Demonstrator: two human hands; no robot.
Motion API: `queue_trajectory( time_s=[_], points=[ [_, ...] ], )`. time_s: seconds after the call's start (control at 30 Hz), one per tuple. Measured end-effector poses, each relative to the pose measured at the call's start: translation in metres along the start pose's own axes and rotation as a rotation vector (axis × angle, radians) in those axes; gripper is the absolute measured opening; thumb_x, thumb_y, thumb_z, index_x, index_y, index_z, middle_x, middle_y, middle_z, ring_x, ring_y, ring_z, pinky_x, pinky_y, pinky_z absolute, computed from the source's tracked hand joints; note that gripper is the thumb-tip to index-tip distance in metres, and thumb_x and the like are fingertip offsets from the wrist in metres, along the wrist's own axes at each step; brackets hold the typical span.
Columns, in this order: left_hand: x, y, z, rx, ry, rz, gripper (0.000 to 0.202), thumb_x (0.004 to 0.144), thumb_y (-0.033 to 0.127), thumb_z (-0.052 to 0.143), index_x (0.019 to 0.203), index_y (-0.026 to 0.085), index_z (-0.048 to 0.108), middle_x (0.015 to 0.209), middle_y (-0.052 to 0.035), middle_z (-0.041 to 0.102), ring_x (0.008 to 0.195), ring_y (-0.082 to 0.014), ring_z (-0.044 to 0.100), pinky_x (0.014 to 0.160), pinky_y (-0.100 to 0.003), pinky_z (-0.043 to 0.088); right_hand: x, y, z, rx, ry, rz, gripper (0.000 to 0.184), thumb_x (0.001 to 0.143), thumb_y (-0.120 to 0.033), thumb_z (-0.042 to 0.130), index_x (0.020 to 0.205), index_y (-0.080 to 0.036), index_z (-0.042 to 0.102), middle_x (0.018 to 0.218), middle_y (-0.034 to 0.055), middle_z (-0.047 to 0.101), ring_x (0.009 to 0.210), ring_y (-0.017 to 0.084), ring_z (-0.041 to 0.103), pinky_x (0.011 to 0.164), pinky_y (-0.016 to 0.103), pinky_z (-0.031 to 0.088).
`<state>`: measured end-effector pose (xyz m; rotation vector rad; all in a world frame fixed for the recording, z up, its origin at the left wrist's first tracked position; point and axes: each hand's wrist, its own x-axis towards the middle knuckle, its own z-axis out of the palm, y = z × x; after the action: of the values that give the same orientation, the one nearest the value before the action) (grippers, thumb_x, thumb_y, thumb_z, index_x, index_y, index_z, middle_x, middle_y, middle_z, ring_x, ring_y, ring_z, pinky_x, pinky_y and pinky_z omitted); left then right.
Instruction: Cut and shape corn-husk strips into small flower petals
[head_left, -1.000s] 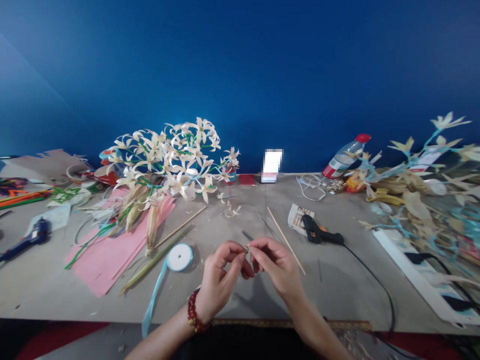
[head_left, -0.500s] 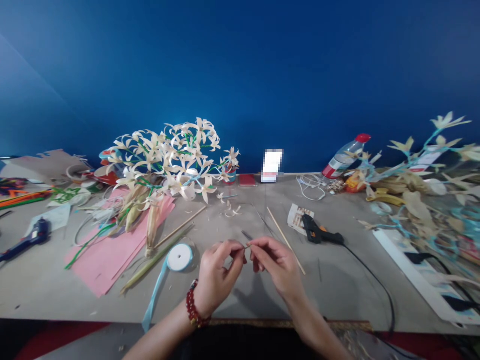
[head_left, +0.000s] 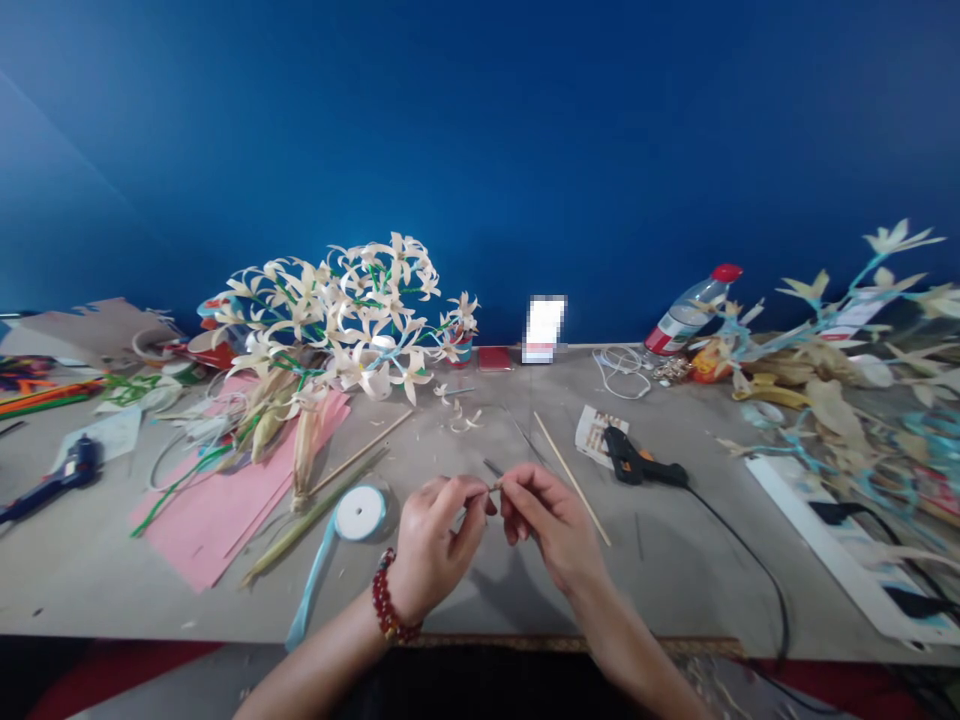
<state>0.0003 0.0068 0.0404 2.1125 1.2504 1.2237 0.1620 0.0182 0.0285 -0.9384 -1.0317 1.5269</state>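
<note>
My left hand (head_left: 442, 520), with a red bead bracelet (head_left: 391, 598) on its wrist, is closed in a pinch over the table's front part. My right hand (head_left: 547, 515) pinches too, its fingertips close to those of the left. Between them shows a short, thin, pale brown strip (head_left: 495, 487), both hands gripping it; its exact kind is too small to tell. Left of my left hand lies a roll of light blue ribbon (head_left: 360, 513), its tail running toward the table edge. Just beyond my fingertips rests a dark pointed tool (head_left: 493, 467), partly hidden.
White handmade flowers (head_left: 360, 310) stand at the back left, above pink paper sheets (head_left: 217, 520). A thin wooden stick (head_left: 572, 480) and a black glue gun (head_left: 641, 460) with its cord lie on the right. Beyond are a power strip (head_left: 825, 560) and a plastic bottle (head_left: 690, 310).
Both hands keep their pinch with only slight finger shifts. My right wrist has turned a little. Nothing else on the table has visibly moved.
</note>
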Motion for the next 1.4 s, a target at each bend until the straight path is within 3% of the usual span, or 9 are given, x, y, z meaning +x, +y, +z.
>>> queue_trajectory(
  time_s=[0.17, 0.43, 0.77, 1.13, 1.23, 1.4],
  points=[
    [0.004, 0.001, -0.004, 0.046, -0.003, 0.044, 0.011, 0.088, 0.010, 0.055, 0.090, 0.020, 0.059, 0.076, -0.0013, 0.072, 0.068, -0.0149, 0.064, 0.068, -0.027, 0.048, 0.001, 0.001, 0.002, 0.031, -0.010, -0.007, 0.023, 0.087, -0.037, 0.068, 0.077, -0.018, 0.061, 0.061, -0.0051, 0.056, 0.046, 0.006, 0.048, 0.046, 0.018, 0.040],
    [0.005, 0.003, -0.005, -0.005, -0.043, -0.064, 0.010, 0.086, 0.011, 0.056, 0.084, 0.021, 0.058, 0.073, 0.0015, 0.071, 0.065, -0.0127, 0.062, 0.067, -0.025, 0.046, -0.002, 0.001, 0.000, -0.121, -0.002, -0.098, 0.020, 0.090, -0.036, 0.064, 0.081, -0.019, 0.063, 0.062, -0.0040, 0.058, 0.050, 0.008, 0.053, 0.050, 0.020, 0.043],
    [0.004, 0.009, -0.008, 0.000, -0.054, -0.101, 0.011, 0.085, 0.011, 0.055, 0.080, 0.021, 0.058, 0.069, 0.0025, 0.069, 0.064, -0.0124, 0.062, 0.068, -0.025, 0.045, -0.005, 0.008, -0.001, -0.211, 0.014, -0.193, 0.015, 0.093, -0.034, 0.059, 0.085, -0.021, 0.063, 0.061, -0.0045, 0.058, 0.051, 0.009, 0.055, 0.051, 0.020, 0.044],
    [0.003, 0.011, -0.009, 0.024, -0.054, -0.063, 0.010, 0.086, 0.013, 0.054, 0.080, 0.020, 0.058, 0.067, 0.0004, 0.066, 0.064, -0.0132, 0.060, 0.066, -0.025, 0.045, -0.010, -0.007, -0.002, -0.530, 0.035, -0.371, 0.012, 0.091, -0.028, 0.060, 0.085, -0.021, 0.067, 0.069, 0.0008, 0.061, 0.058, 0.014, 0.060, 0.055, 0.025, 0.049],
    [0.003, 0.012, -0.007, -0.084, -0.060, -0.116, 0.010, 0.087, 0.013, 0.053, 0.080, 0.019, 0.057, 0.065, 0.0011, 0.065, 0.060, -0.0115, 0.060, 0.065, -0.024, 0.046, -0.011, -0.007, -0.003, -0.524, 0.045, -0.376, 0.010, 0.090, -0.027, 0.062, 0.087, -0.022, 0.070, 0.071, 0.0018, 0.064, 0.059, 0.015, 0.062, 0.055, 0.025, 0.050],
    [0.004, 0.012, -0.005, -0.523, -0.116, -0.386, 0.015, 0.092, 0.023, 0.052, 0.079, 0.016, 0.057, 0.059, 0.0004, 0.062, 0.051, -0.0095, 0.057, 0.050, -0.019, 0.045, -0.007, 0.003, -0.006, -0.202, 0.027, -0.200, 0.012, 0.086, -0.033, 0.067, 0.086, -0.021, 0.071, 0.063, -0.0007, 0.064, 0.051, 0.012, 0.060, 0.049, 0.023, 0.048]
  ],
)
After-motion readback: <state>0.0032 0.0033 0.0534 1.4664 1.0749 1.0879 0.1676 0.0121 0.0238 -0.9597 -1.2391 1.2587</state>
